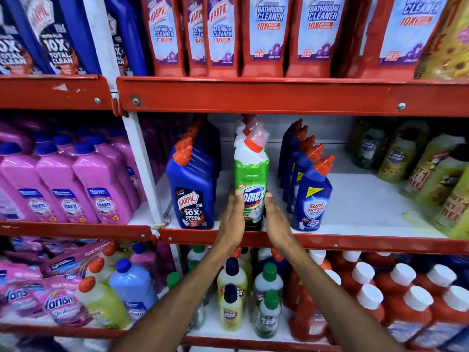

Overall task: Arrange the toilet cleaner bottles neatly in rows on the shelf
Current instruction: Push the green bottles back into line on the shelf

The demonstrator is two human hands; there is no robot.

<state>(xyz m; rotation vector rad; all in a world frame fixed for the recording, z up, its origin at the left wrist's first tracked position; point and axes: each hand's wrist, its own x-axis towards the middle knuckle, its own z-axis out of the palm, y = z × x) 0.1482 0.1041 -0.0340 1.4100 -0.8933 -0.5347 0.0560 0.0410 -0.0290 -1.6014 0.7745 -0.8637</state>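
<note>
Domex bottle [251, 179] upright at shelf [355, 240] front edge, between Harpic bottle [191, 191] and Sani Fresh bottle [311, 196]. Left hand [232, 219], right hand [278, 219] flank Domex bottle, fingers straight, pressed against its sides.

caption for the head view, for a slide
Both hands press flat against the front green bottle on the shelf.

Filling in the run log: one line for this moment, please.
both hands: left hand and right hand flank front Domex bottle | middle shelf | upright, between Harpic row and Sani Fresh row
</note>
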